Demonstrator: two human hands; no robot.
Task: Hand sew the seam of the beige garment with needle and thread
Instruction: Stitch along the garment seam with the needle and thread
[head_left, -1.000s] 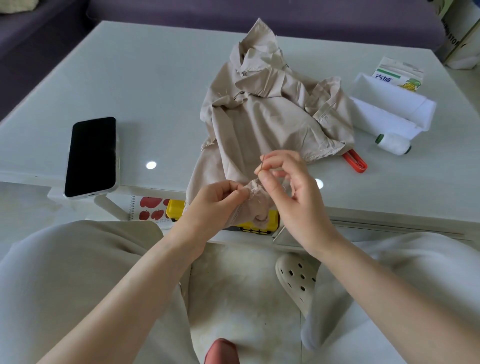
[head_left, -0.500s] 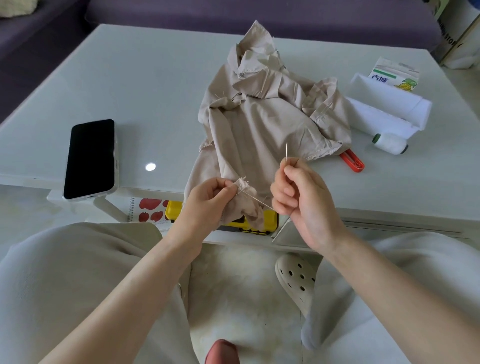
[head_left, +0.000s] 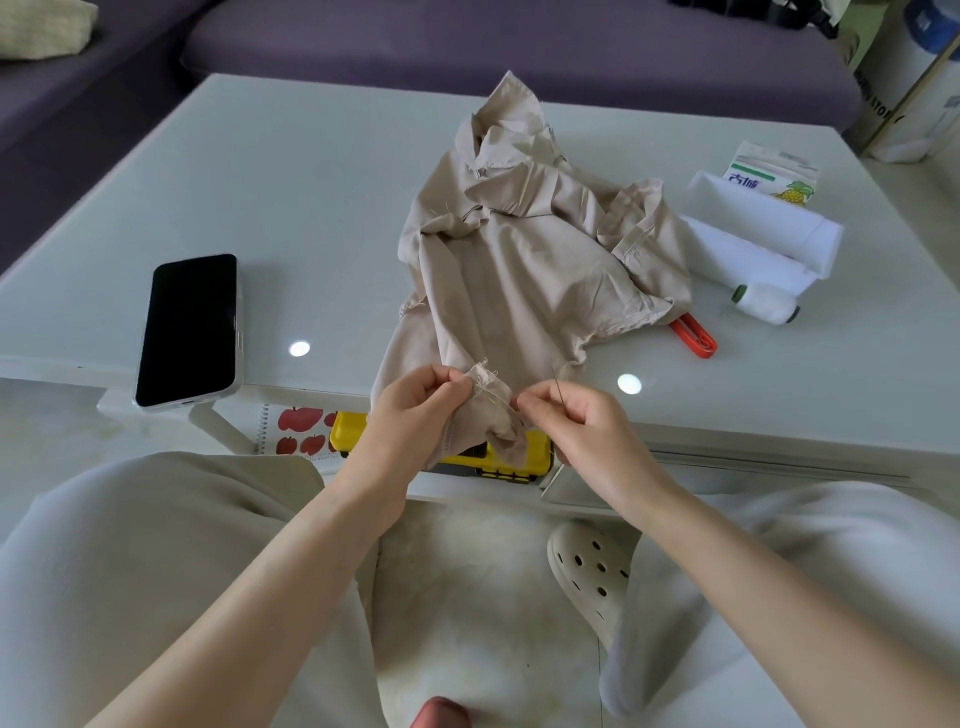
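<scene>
Right hand (head_left: 576, 421) has come back in close to the seam (head_left: 483, 379). Half a second ago it was out to the side with the thread (head_left: 501, 399) drawn long. Now its thumb and forefinger pinch the needle (head_left: 557, 385), which sticks up just beside the fold, and the other fingers are curled. The left hand (head_left: 415, 405) pinches the frayed seam end tight.

The beige garment (head_left: 519, 270) is heaped mid-worktop (head_left: 311, 208), with its tail hanging over the near edge, which is where the sewing happens.

My take: keep that left pinch right next to the entry spot so the cloth stays flat, go in just beside the last stitch, and pull snug without puckering (easy to overdo on thin fabric).

There's plenty of room. The phone (head_left: 189, 327) sits toward the near left corner, well apart, and the spool (head_left: 766, 304) and red clip (head_left: 696, 338) lie past the garment on the right, so a pull out to the right looks free.
</scene>
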